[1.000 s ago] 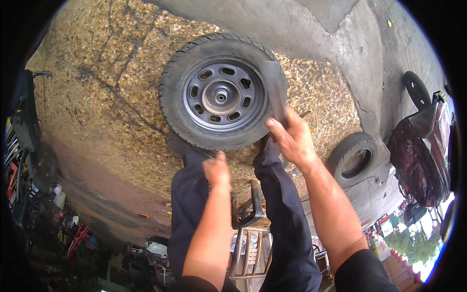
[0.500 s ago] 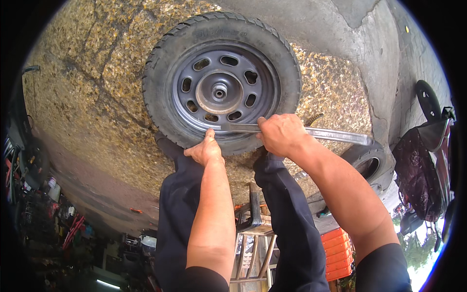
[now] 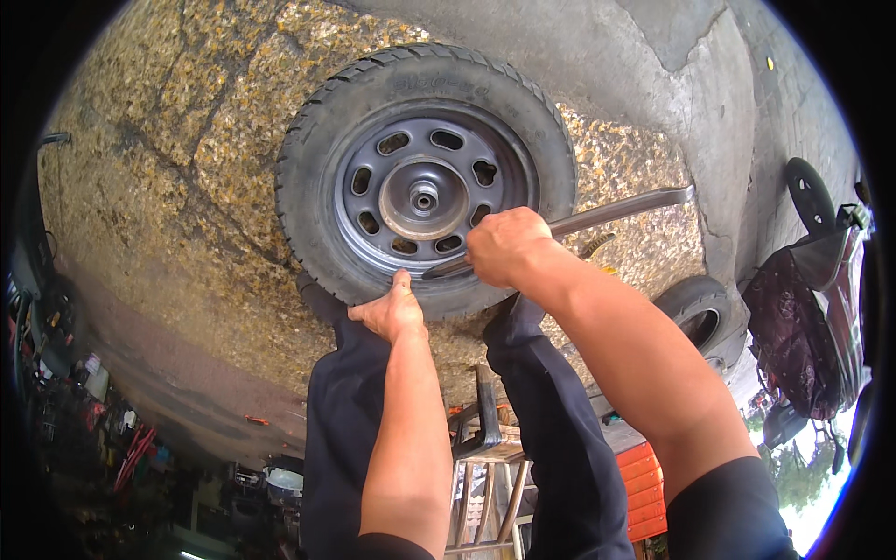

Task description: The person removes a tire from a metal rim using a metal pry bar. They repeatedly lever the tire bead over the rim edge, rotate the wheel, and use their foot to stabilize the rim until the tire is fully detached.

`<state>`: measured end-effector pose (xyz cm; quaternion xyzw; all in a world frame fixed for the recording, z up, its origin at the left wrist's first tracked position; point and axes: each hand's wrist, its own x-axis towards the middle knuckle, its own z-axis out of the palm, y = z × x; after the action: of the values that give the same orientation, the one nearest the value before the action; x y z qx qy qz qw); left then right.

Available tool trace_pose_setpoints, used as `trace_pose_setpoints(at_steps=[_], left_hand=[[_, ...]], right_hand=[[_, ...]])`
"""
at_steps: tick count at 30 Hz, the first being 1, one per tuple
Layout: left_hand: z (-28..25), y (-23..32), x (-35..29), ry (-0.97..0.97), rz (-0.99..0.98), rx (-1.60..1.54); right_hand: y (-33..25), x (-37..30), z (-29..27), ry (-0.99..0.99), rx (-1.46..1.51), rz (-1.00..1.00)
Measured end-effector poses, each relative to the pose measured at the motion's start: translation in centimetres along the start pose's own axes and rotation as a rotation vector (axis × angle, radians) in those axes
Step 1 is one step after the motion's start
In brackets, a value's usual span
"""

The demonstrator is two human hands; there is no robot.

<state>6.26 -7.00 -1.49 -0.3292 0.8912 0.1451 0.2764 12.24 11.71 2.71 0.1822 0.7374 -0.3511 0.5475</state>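
Well, the right hand [image 3: 510, 246] grips a metal bar [image 3: 623, 208] at the tyre's [image 3: 311, 191] four o'clock; the left hand [image 3: 399, 311], thumb spread, touches six.

And there on the tyre [image 3: 310, 187], raised characters [image 3: 441, 86] curve along the upper sidewall, dark on dark, too faint to read surely!

The round rubber tyre [image 3: 306, 182] is charcoal, its metal rim [image 3: 420, 142] slate-grey, the long metal bar [image 3: 625, 206] silvery; gold and brown speckle the stony floor [image 3: 140, 205].
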Motion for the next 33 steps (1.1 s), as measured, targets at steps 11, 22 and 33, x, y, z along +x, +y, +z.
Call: trace_pose_setpoints(at_steps=[11, 22, 33], left_hand=[[-0.1, -0.1, -0.2, 0.026, 0.031, 0.008], [-0.6, -0.3, -0.2, -0.021, 0.016, 0.038], [-2.1, -1.1, 0.1, -0.167, -0.041, -0.028]], right_hand=[[-0.6, 0.6, 0.2, 0.031, -0.002, -0.051], [-4.8, -1.5, 1.4, -0.026, 0.036, 0.067], [-8.3, -2.9, 4.9, -0.034, 0.035, 0.249]])
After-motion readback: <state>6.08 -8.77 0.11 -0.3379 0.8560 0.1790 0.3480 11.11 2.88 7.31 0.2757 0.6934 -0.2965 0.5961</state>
